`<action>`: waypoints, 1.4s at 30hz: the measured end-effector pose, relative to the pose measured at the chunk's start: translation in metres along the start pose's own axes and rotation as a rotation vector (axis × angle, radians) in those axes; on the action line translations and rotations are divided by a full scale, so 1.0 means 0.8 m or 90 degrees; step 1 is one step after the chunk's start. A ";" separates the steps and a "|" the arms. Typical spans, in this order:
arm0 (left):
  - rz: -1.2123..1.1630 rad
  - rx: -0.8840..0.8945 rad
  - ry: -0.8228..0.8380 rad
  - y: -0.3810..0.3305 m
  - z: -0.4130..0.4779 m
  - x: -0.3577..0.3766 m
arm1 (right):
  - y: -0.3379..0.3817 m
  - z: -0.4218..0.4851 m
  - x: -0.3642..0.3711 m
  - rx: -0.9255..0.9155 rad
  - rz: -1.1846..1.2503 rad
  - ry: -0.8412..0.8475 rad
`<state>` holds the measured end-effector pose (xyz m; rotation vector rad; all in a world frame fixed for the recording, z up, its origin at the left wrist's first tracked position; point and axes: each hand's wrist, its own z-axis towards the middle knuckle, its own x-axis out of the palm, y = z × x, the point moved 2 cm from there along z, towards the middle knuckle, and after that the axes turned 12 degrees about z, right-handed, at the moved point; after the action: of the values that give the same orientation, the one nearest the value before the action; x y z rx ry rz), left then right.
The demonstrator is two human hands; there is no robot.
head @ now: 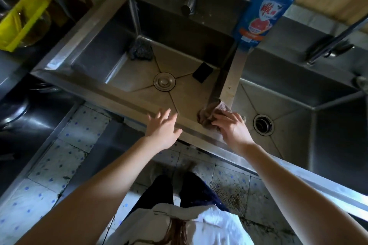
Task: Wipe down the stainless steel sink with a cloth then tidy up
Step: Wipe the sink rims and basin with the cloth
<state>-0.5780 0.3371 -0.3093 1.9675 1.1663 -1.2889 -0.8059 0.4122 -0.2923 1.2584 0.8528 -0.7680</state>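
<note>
Centrally, the stainless steel sink [137, 95] filled mid-frame, with a blue detergent bottle [264, 6] standing on its divider at upper right. Your left hand [163, 131] hovered over the front rim, fingers spread. Your right hand [232, 128] clutched the brown cloth [207, 114] at the divider's near end.

Blue detergent bottle [264, 6], red Chinese characters on white shield label, blurred, small print unreadable
</note>
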 end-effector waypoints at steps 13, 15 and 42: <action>-0.058 -0.092 -0.048 -0.054 0.004 -0.010 | -0.101 0.098 -0.033 -0.053 -0.031 0.092; -0.072 -0.117 -0.041 -0.058 0.006 -0.007 | -0.116 0.110 -0.042 -0.046 -0.049 0.083; -0.207 -0.146 -0.135 -0.157 0.056 -0.007 | -0.224 0.227 -0.076 0.153 0.066 0.090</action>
<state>-0.7085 0.3630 -0.3182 1.4808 1.4931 -1.4104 -0.9686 0.2070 -0.3069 1.5738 0.8188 -0.7196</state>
